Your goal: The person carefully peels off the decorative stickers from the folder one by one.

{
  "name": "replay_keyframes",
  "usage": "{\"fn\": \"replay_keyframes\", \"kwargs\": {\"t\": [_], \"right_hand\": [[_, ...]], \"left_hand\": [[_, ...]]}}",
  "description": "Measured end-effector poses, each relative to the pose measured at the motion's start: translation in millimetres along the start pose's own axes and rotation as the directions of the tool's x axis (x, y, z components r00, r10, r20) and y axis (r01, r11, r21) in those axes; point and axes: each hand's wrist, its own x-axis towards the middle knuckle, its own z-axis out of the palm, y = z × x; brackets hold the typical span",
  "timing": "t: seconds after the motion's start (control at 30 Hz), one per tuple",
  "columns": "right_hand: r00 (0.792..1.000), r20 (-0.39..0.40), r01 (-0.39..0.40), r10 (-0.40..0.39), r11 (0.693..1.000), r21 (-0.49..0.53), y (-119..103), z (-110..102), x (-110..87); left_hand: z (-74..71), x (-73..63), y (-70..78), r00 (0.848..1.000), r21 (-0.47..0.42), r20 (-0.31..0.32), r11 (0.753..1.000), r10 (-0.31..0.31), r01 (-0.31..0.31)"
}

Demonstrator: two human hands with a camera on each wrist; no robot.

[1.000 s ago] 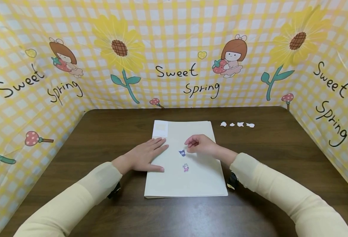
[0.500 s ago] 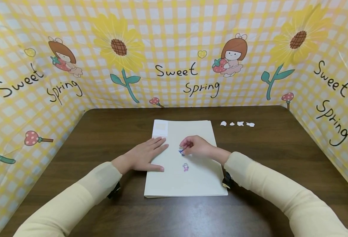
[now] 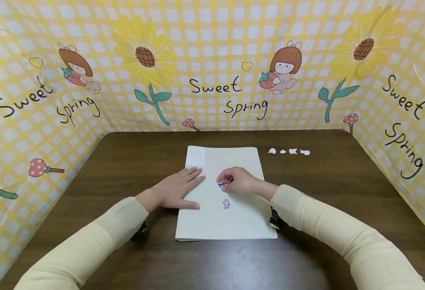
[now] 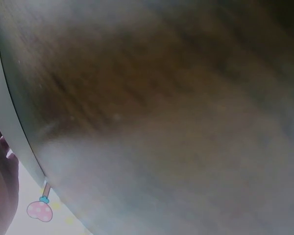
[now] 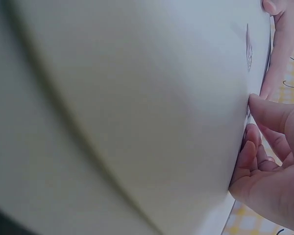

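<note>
A pale folder (image 3: 234,225) lies on the dark wooden table. My left hand (image 3: 176,188) rests flat on its left edge, fingers spread. My right hand (image 3: 240,180) is over the middle of the folder, thumb and forefinger pinching a small blue cartoon sticker (image 3: 221,185), partly hidden by the fingers. Just below lies a pink and purple cartoon sticker (image 3: 226,204), apart from both hands. In the right wrist view the right hand's thumb (image 5: 272,111) comes down at the folder's surface. Only blurred surfaces fill most of the left wrist view.
Several small white cutouts (image 3: 293,152) lie in a row on the table, beyond the folder's right side. A white label (image 3: 196,156) sits at the folder's top left corner. Yellow checked cloth (image 3: 212,48) hangs round the table's back and sides.
My right hand has moved left and slightly down, its thumb and forefinger closing on the blue sticker. The left hand has stayed in place on the folder.
</note>
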Motion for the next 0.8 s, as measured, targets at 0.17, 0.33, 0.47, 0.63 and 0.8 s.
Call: {"fn": "replay_keyframes", "kwargs": {"t": [0.17,0.33,0.47,0.63,0.8], "right_hand": [[1.000,0.017,0.026,-0.025,0.999,-0.039,1.0,1.5,2.1],[0.999,0.021,0.037,-0.036,0.998,-0.058,0.5,1.4,2.1],[0.999,0.020,0.038,-0.037,0.997,-0.066,-0.5,0.7,1.5],[0.999,0.020,0.048,-0.047,0.996,-0.071,-0.8,0.4,1.1],[0.998,0.022,0.058,-0.057,0.994,-0.090,-0.4,0.2,0.7]], "left_hand": [[-0.5,0.0,0.2,1.000,-0.012,0.019,1.000,-0.018,0.019],[-1.2,0.2,0.0,1.000,-0.011,0.023,1.000,-0.020,0.020],[-1.6,0.5,0.3,1.000,-0.005,0.020,1.000,-0.019,0.019],[-0.5,0.9,0.4,1.000,-0.002,0.012,1.000,-0.016,0.016],[0.5,1.2,0.3,1.000,-0.008,0.000,1.000,-0.010,0.010]]}}
